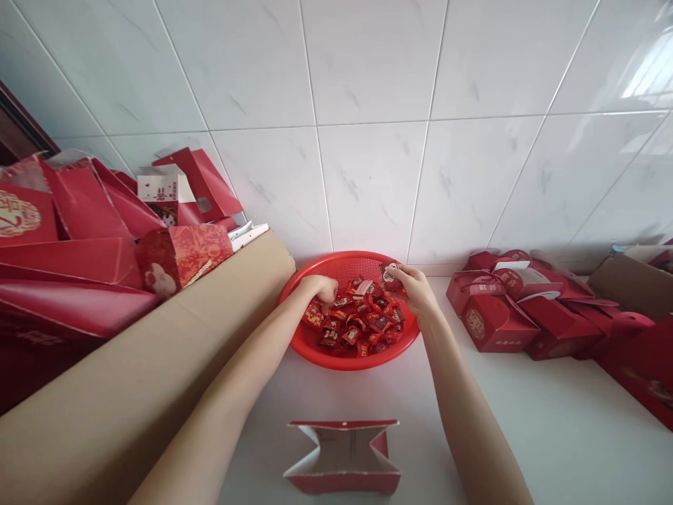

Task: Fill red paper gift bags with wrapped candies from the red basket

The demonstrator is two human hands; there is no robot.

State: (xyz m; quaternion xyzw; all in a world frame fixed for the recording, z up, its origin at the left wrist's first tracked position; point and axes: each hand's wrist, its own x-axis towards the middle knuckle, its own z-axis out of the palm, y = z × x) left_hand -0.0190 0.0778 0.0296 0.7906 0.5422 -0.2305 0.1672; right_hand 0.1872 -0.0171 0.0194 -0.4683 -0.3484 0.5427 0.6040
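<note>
A red plastic basket [353,363] with perforated sides holds many small wrapped candies [350,335] in red and dark wrappers. Over its left side, my left hand [322,287] reaches down with fingers curled among the candies; whatever they pinch is hidden. At the right rim, my right hand [415,286] pinches a dark red candy packet [390,275] with a pale print between thumb and fingers. Nearer to me stands a small red paper gift box [344,482], its top open and its side folds bent inward, showing a white inside.
A large cardboard carton [158,351] on the left is filled with red folded gift boxes [94,203]. On the right, several closed red gift boxes [499,326] stand together on the white tabletop [526,407]. A tiled wall [368,189] rises behind the basket.
</note>
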